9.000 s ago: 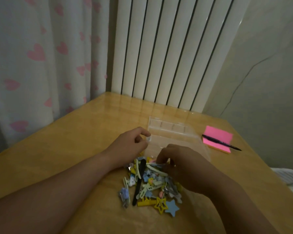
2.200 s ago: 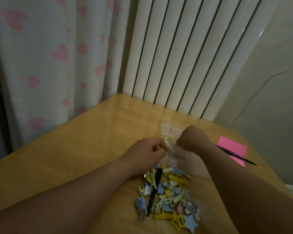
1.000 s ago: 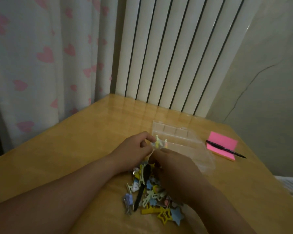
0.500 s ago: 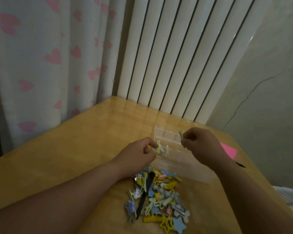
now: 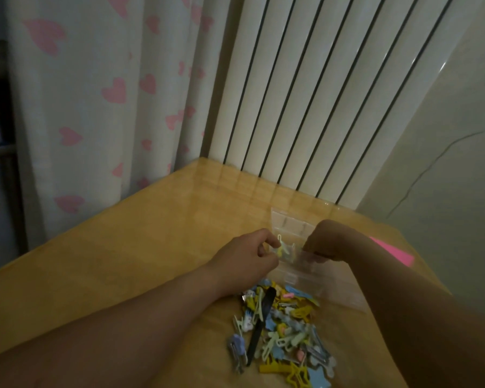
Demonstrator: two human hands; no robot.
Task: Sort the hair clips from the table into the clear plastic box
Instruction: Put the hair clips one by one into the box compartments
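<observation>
From the head camera, a person's two bare arms reach out over a wooden table [image 5: 140, 256] in a dim room. The left hand [image 5: 244, 259] is closed, thumb and fingers pinching a few small pale hair clips [image 5: 284, 249], yellowish and light green, held up just over the near-left part of the clear plastic box [image 5: 314, 273]. The right hand [image 5: 326, 243] is curled into a loose fist over the middle of the box, knuckles turned down toward it; something may be pinched under its fingers, but I cannot tell from here. The box lies flat on the table, divided into small compartments, and two thin clips seem to sit in the far row, though they are too faint to be sure.

Nearer to the person, just beside the box's near edge, lies the pile of clips [image 5: 283, 331]: blue, yellow, green and pink shapes, a long black clip [image 5: 259, 326] laid across them, and star shapes at the near end. A pink notepad [image 5: 395, 253] peeks out to the right behind the right forearm. At the far side stand a white radiator [image 5: 319, 93] and a curtain with pink hearts [image 5: 104, 93].
</observation>
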